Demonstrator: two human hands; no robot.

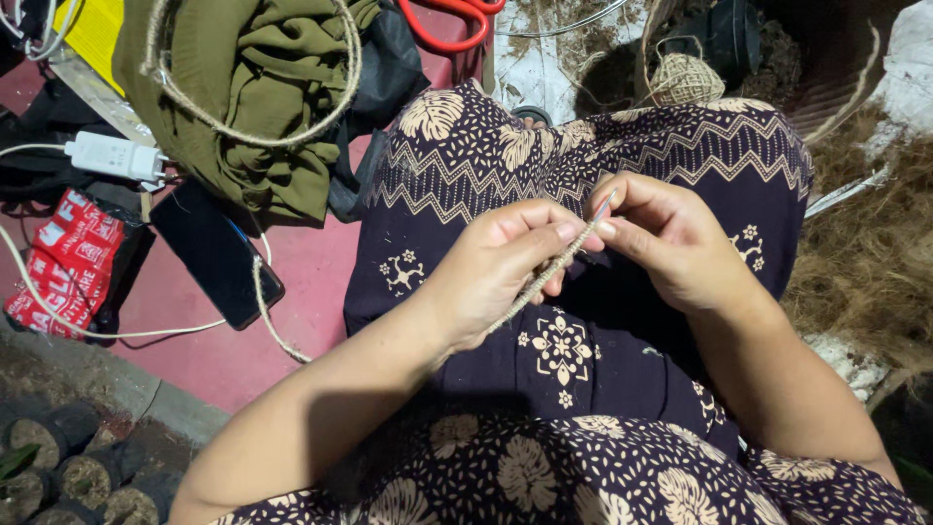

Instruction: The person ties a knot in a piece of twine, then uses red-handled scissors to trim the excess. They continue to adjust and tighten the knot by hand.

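seen from above, over a lap in dark patterned cloth [583, 350]. left hand [491, 277] curled, thumb and forefinger pinching a thin jute twine [544, 282] that runs diagonally up from under the palm. right hand [671, 238] facing it, fingertips pressed together on the upper end of the same twine, just beside a thin pale needle-like tip (too small to tell exactly what). both hands close together, nearly touching, above the knees. further up, a ball of twine [685, 78] on the ground beyond the knees. to the left, on the red floor [243, 355], a dark phone [216, 255], a white charger block [115, 156], a red packet [63, 262], and olive green cloth [258, 87] looped by thicker rope [292, 122]. red scissor handles [449, 21] at the top edge.
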